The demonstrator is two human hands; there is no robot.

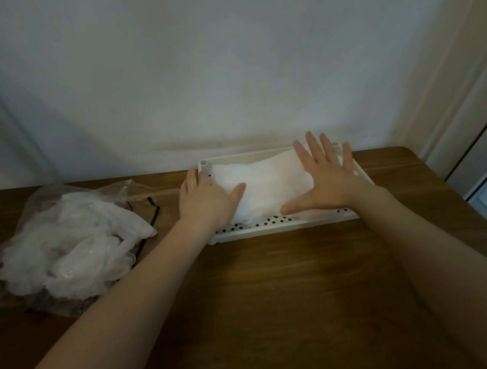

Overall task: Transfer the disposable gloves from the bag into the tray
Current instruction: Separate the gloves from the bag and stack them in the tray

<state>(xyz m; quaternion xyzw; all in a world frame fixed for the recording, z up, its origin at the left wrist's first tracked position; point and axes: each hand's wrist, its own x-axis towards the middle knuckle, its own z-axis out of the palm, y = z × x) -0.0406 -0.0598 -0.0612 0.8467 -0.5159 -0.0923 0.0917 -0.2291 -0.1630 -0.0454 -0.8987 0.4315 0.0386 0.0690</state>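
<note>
A white perforated tray [285,226] stands on the wooden table near the wall. A pile of translucent white disposable gloves [266,181] fills it. My left hand [207,200] lies flat on the pile's left end, fingers reaching toward the tray's left corner post. Over the pile's right side my right hand [328,176] is spread wide, palm down, fingers straight. To the left, a clear plastic bag [37,205] lies open on the table, with more crumpled gloves [74,247] inside and spilling from its mouth.
The brown wooden table [280,287] runs up to a pale wall behind the tray. A black cord [153,217] lies by the bag's mouth. A door frame and a light panel stand at the far right, beyond the table's right edge.
</note>
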